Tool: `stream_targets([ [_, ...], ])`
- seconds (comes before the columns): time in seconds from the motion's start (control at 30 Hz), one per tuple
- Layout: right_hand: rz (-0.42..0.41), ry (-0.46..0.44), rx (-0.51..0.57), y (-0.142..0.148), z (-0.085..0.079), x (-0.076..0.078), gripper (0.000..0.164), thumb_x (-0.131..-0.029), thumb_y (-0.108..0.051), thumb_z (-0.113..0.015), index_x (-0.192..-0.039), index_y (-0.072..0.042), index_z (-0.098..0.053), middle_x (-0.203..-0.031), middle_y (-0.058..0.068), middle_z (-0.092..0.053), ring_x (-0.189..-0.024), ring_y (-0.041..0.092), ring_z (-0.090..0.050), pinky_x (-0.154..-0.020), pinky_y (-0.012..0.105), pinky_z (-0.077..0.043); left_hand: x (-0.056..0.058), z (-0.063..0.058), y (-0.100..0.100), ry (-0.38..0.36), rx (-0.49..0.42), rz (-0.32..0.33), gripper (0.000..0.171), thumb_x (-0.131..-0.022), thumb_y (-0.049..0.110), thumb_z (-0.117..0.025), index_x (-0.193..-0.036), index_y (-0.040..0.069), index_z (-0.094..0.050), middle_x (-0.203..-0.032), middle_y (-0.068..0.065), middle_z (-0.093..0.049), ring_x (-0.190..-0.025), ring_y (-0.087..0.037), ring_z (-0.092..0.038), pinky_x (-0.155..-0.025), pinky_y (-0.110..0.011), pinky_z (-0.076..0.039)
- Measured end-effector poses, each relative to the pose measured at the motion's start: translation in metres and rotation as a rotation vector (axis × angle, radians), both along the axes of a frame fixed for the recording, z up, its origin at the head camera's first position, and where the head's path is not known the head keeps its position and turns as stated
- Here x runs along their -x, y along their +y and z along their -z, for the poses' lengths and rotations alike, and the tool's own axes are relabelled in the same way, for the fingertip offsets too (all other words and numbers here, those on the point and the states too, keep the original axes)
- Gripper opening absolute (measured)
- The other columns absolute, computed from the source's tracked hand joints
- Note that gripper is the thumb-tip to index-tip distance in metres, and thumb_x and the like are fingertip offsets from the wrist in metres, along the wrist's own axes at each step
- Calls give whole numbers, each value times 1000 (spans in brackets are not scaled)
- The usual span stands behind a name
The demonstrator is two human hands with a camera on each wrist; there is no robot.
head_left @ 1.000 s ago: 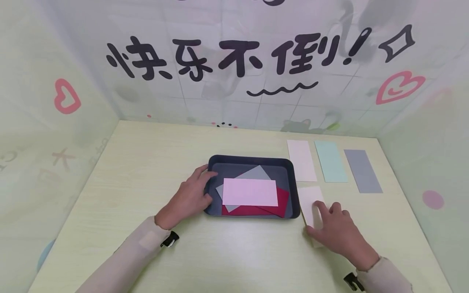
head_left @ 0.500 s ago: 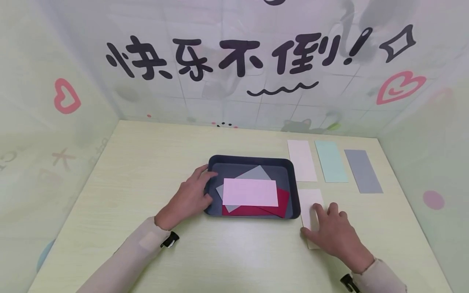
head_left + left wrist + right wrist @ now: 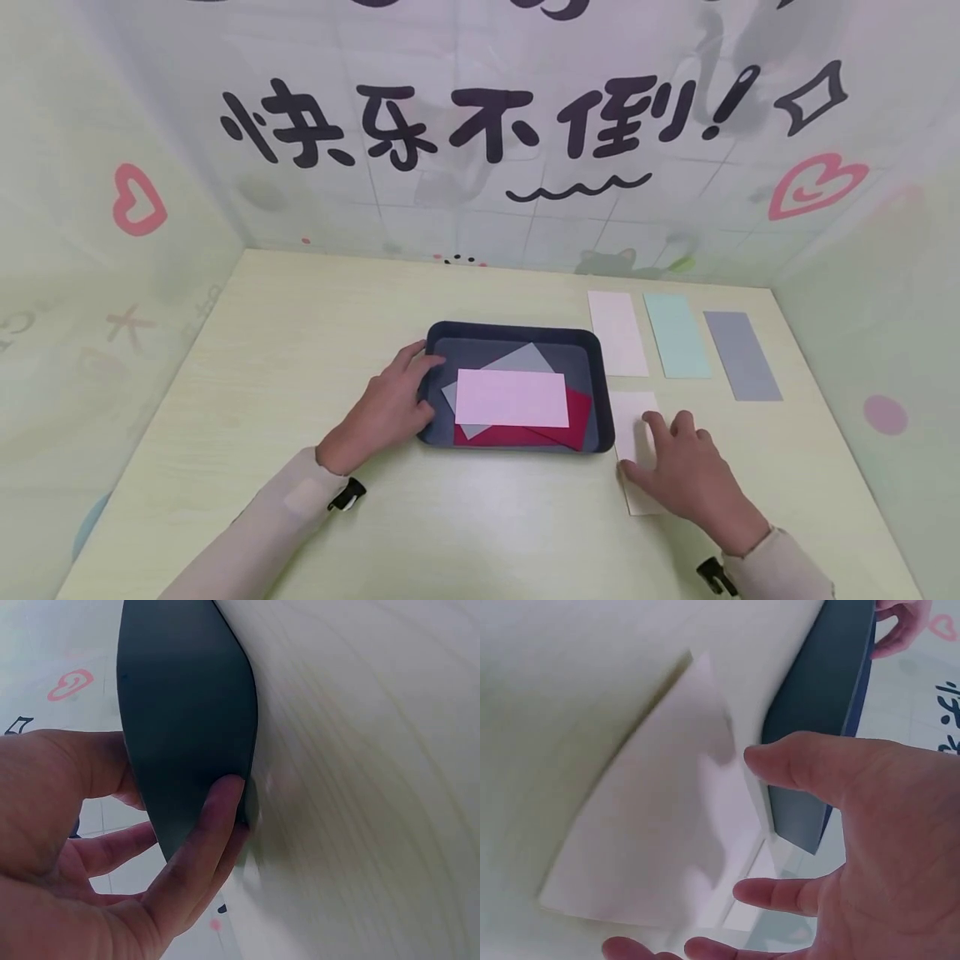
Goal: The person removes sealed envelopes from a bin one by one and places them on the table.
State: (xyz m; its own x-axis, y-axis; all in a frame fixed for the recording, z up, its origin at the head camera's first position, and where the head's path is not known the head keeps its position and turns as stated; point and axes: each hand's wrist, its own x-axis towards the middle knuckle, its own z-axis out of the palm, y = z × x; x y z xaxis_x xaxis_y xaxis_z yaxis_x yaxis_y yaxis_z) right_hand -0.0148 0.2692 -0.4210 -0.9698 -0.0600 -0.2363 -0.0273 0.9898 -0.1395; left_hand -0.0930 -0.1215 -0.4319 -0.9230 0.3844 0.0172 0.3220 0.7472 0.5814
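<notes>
My left hand [image 3: 381,410] grips the left wall of a dark grey tray [image 3: 513,330]. In the left wrist view, fingers press on the outside of the tray wall [image 3: 187,697] and others reach over its rim. Inside the tray lie a pink paper card [image 3: 512,398] on top, grey paper [image 3: 528,358] and red paper [image 3: 579,415] beneath. To the tray's right, a whitish card [image 3: 632,429] lies on the table. Over it is my right hand [image 3: 693,475], fingers loosely bent. The right wrist view shows the thumb and fingers apart, pinching nothing; slight contact cannot be ruled out.
Behind the right hand, a pale pink card [image 3: 618,333], a mint green card [image 3: 677,335] and a grey-blue card [image 3: 742,355] lie in a row. Printed curtains [image 3: 487,208] enclose the table's back and sides.
The whitish card, tilted at my right hand a second ago, has come down onto the table. My right hand has shifted slightly left and loosened from it. My left hand keeps its hold.
</notes>
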Motion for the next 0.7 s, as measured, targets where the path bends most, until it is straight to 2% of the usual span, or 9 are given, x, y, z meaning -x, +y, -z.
stream_targets([
  [0.2,-21,121,47,2,-10,16,65,-84,-38,-71,-131,1,-50,-103,24,-45,-70,33,-48,-52,39,-42,-1,0,0,1,-5,1,59,-80,0,-63,-138,6,-52,-153,-20,-31,-51,-9,-51,-50,-25,-45],
  [0.43,-43,137,45,-5,-18,42,53,-89,-35,-62,-132,-5,-52,-117,22,-52,-93,39,-52,-48,46,-46,-2,2,-1,13,-6,-3,58,-80,-1,-63,-137,6,-53,-152,-20,-32,-51,-9,-51,-51,-26,-45],
  [0.7,-88,182,68,-22,-17,70,46,-89,-28,-59,-130,-7,-55,-121,19,-55,-98,38,-52,-56,48,-51,-2,1,1,9,-2,-1,58,-80,-1,-62,-137,5,-53,-152,-20,-32,-49,-9,-50,-50,-26,-45],
])
